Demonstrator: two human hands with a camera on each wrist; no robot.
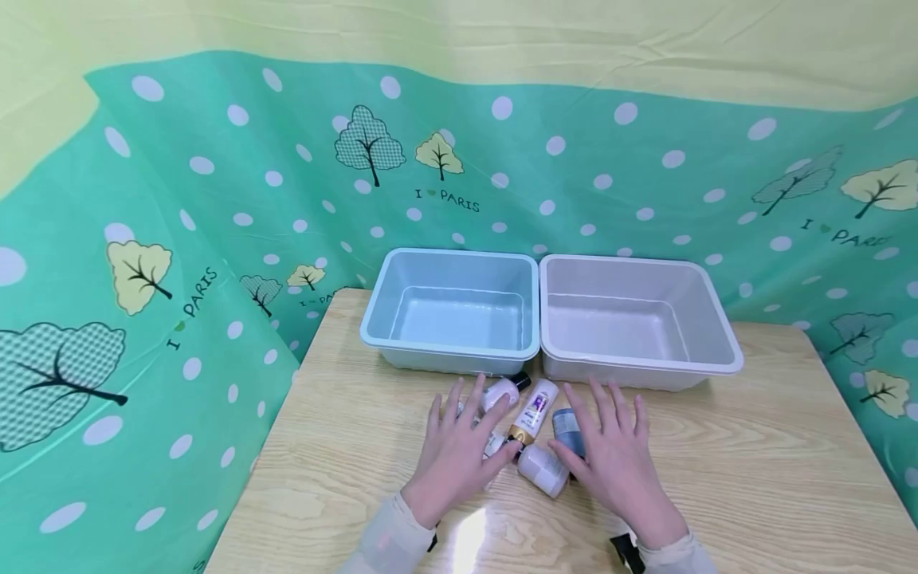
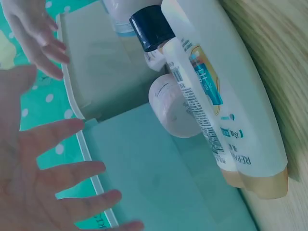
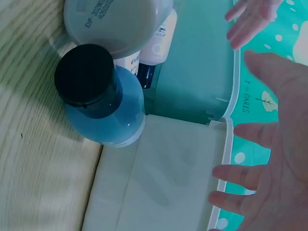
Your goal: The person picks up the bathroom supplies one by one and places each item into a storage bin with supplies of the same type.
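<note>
My left hand (image 1: 453,458) hovers with spread fingers over the left part of a cluster of small bottles. My right hand (image 1: 618,462) is spread over the right part, nearest a blue bottle (image 1: 566,430), whose black cap (image 3: 84,74) shows in the right wrist view. Between the hands lie a white bottle with a gold cap (image 1: 536,405) and a pale pinkish bottle (image 1: 543,470). Another pale bottle with a black cap (image 1: 500,394) lies behind. The left wrist view shows a large white bottle (image 2: 240,110) with a gold cap. More bottles are partly hidden under my left hand.
A light blue bin (image 1: 459,351) and a pale grey bin (image 1: 638,367) stand side by side behind the bottles on the wooden table (image 1: 337,446). A green patterned cloth (image 1: 588,191) hangs behind and to the sides.
</note>
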